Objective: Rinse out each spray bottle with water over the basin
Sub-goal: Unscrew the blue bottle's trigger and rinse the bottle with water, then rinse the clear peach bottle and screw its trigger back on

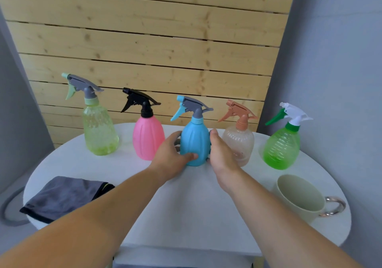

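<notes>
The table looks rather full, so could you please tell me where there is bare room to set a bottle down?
The widest bare patch on the table is front centre, bordered by the grey cloth and the mug, though both forearms cross it. The back is crowded: five bottles in a row, both hands around the blue bottle, with narrow gaps to the pink bottle and clear bottle.

A staged demonstration corner is suggested rather than a lived-in room: a round white table (186, 205) is set at frame centre, backed by pine plank panelling (144, 40) and flanked by grey curtains (330, 61).
</notes>
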Motion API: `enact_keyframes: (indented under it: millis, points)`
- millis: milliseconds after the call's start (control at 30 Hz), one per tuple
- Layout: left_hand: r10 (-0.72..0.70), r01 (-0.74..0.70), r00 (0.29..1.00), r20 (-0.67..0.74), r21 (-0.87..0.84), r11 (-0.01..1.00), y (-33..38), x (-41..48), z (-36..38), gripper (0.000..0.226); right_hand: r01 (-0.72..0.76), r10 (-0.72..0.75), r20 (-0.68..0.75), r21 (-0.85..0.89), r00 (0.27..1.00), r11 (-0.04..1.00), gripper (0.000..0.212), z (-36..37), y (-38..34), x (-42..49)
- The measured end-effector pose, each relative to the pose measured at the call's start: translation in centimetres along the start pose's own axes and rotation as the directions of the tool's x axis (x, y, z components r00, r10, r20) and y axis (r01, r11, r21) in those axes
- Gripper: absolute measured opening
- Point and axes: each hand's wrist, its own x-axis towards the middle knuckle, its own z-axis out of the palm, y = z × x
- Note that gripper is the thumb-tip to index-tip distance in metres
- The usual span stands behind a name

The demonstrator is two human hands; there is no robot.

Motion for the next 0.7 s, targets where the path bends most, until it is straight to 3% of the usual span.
enact_keyframes:
  millis: [133, 333, 467, 567, 633, 700]
  points:
    - [0.001, -0.001, 1.000, -0.001, 0.017, 1.000, 0.1, 0.8, 0.4, 0.082, -0.005, 0.006, -0.044, 0.035, 0.999, 0.999, 0.049, 0.1, 0.5, 0.9]
    - [-0.003, 0.001, 1.000, 0.015, 0.075, 0.997, 0.0, 1.0, 0.5, 0.083, 0.011, -0.011, -0.034, 0.011, 0.999, 1.000, 0.043, 0.2, 0.2, 0.6]
    - [-0.046, 0.041, 0.998, 0.042, 0.109, 0.993, -0.2, 0.5, 0.5, 0.096, 0.017, -0.066, -0.150, -0.307, 0.986, 0.952, 0.046, -0.5, -1.5, -1.4]
    - [-0.095, 0.094, 0.995, -0.006, 0.179, 0.979, 0.0, -0.5, 0.5, 0.106, 0.145, -0.318, -0.258, -0.524, 0.912, 0.840, 0.030, -2.3, -3.5, -2.8]
    - [-0.088, 0.103, 0.993, -0.076, 0.225, 0.969, 0.3, -1.6, 0.5, 0.096, 0.253, -0.536, -0.263, -0.663, 0.803, 0.705, 0.016, -3.8, -5.4, -3.1]
    - [-0.062, 0.094, 0.989, -0.134, 0.250, 0.964, 0.9, -2.6, 0.4, 0.080, 0.258, -0.673, -0.213, -0.809, 0.708, 0.528, 0.022, -5.5, -7.2, -2.0]
